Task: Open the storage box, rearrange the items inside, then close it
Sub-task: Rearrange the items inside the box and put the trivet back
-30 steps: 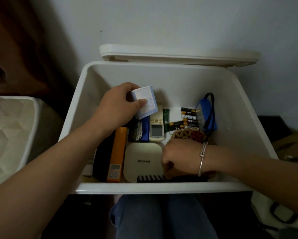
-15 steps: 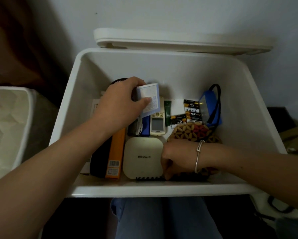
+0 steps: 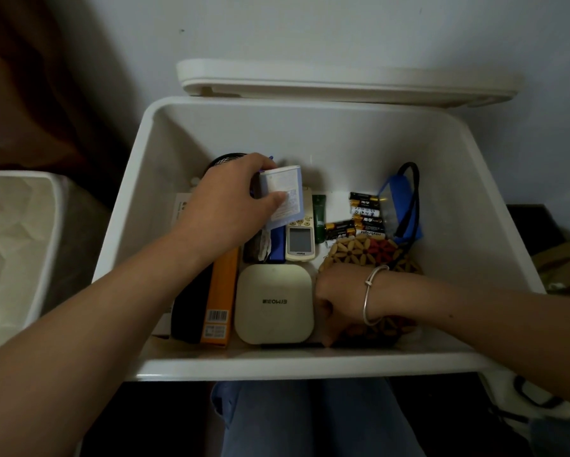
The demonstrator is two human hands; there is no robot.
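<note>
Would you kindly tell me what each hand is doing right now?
Left hand: closed on a small white-and-blue box, held above the storage box's contents.
Right hand: curled at the box's front wall; whether it holds anything cannot be told.

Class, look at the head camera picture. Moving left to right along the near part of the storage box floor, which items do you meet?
Black case → orange box with a barcode → cream square device → right hand, wearing a silver bangle, resting over the beaded mat.
</note>
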